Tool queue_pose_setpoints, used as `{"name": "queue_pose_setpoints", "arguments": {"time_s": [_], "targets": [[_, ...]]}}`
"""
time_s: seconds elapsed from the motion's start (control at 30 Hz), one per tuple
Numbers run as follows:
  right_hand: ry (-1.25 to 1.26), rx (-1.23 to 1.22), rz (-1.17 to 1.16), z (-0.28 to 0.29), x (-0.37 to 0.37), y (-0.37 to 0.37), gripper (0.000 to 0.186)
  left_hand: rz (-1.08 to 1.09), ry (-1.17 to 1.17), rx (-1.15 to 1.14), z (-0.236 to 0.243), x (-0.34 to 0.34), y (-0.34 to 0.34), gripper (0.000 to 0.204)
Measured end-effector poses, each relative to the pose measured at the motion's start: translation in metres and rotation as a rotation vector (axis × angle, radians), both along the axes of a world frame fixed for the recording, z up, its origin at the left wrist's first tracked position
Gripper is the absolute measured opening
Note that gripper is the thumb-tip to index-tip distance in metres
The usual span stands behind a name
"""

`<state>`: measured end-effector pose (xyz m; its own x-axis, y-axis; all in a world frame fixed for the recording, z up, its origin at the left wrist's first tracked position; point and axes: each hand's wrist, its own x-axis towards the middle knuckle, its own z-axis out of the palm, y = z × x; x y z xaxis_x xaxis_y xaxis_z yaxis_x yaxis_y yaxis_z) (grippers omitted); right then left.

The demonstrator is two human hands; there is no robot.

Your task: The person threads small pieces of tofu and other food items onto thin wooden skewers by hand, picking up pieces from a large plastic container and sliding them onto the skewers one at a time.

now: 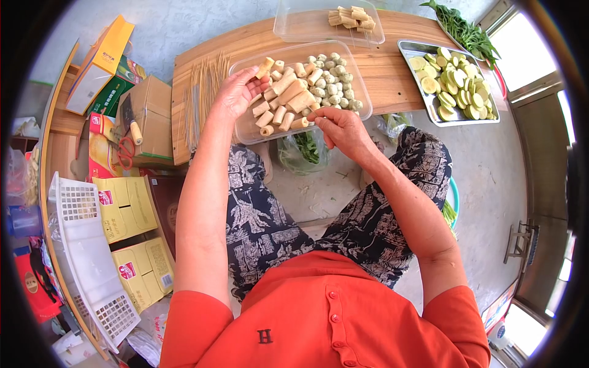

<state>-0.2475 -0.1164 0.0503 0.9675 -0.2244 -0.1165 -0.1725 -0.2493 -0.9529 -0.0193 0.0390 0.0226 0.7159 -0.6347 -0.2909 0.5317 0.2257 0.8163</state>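
A clear plastic tub [363, 92] sits at the table's near edge. Short tan rolls [282, 116], like tofu-skin rolls, fill its left part, and speckled grey-green balls [337, 83] its right. My left hand [236, 92] is above the tub's left side, its thumb and fingers closed on one tan roll [265, 67]. Over the tub's near edge, my right hand [345, 130] is pinched closed beside the rolls; what its fingertips hold is too small to make out. Thin bamboo skewers [205, 92] lie in a loose bundle left of the tub.
Behind stands another clear tub [294, 27] with cut tan sticks [353, 19]. A metal tray [438, 119] of sliced green squash [460, 86] and leafy greens [463, 30] are at right. Scissors [126, 152], a knife [130, 119] and cartons [147, 110] are at left. Bagged greens [307, 147] hang below the table edge.
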Motion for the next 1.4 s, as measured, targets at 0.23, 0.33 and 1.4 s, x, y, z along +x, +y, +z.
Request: {"name": "queue_pose_setpoints", "arguments": {"time_s": [0.23,0.33,1.4], "targets": [[0.016,-0.016,0.000,-0.003,0.001,0.000,0.021,-0.021,-0.049,0.032,0.000,0.000,0.001,0.025],[0.005,-0.041,0.007,-0.001,0.001,0.001,0.020,-0.053,-0.069,0.030,-0.004,0.004,0.005,0.025],[0.000,0.011,-0.093,-0.018,0.009,-0.006,0.024,0.003,-0.090,0.035,0.008,-0.018,-0.018,0.032]]}}
